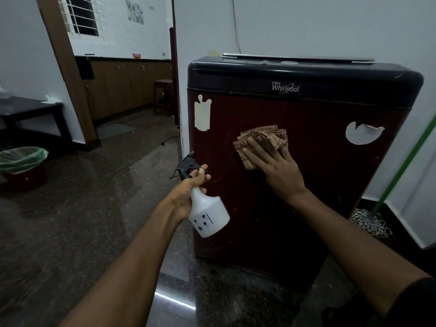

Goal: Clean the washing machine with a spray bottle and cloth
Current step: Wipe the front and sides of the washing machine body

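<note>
A dark red washing machine (330, 175) with a black top band stands against the white wall. A crumpled brown checked cloth (266, 138) lies flat on its front panel, and my right hand (276, 168) presses it there with fingers spread and straight. My left hand (191, 187) grips the neck of a white spray bottle (210, 215) by the machine's left front edge. The bottle's black trigger head (187, 164) points up and left, away from the panel.
Two torn white stickers (202, 113) (361, 134) sit on the panel. A green-handled mop (370, 220) leans at the right wall. A lined bin (21, 161) and a dark table (33, 109) stand at the left. A stool (162, 95) stands beyond the doorway.
</note>
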Demonstrator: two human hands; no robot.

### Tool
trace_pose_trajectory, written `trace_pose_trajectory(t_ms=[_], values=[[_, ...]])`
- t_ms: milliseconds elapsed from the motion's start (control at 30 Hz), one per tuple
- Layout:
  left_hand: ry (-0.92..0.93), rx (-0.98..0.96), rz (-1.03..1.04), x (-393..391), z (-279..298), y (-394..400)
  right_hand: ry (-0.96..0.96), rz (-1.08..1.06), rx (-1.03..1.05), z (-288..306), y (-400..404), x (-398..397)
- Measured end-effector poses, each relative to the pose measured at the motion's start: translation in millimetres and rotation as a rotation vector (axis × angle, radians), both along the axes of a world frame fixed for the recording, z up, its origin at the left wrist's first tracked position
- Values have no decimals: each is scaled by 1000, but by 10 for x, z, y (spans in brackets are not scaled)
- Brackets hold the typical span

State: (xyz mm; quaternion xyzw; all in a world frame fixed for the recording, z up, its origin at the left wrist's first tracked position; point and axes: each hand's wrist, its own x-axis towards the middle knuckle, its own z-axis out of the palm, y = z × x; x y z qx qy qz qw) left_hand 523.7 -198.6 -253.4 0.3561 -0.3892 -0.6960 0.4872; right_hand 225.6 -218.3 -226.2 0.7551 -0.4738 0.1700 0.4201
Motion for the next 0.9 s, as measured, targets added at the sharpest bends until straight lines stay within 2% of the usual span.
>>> trace_pose_trajectory(t_ms=[200,400,500,733,800,900], values=[[-293,-131,118,35,-39,52,44,-6,43,-201,132,-208],[-486,-240,263,-74,-118,84,42,-15,68,-173,168,-222],[-559,-246,293,-134,-182,77,20,-19,85,-169,185,-220],[-857,-258,310,-76,-281,126,-20,-7,95,-160,177,-175],[-880,-271,288,-17,-293,120,-68,-9,69,-107,134,-115],[-806,-298,260,38,-316,127,-128,-22,49,27,5,84]])
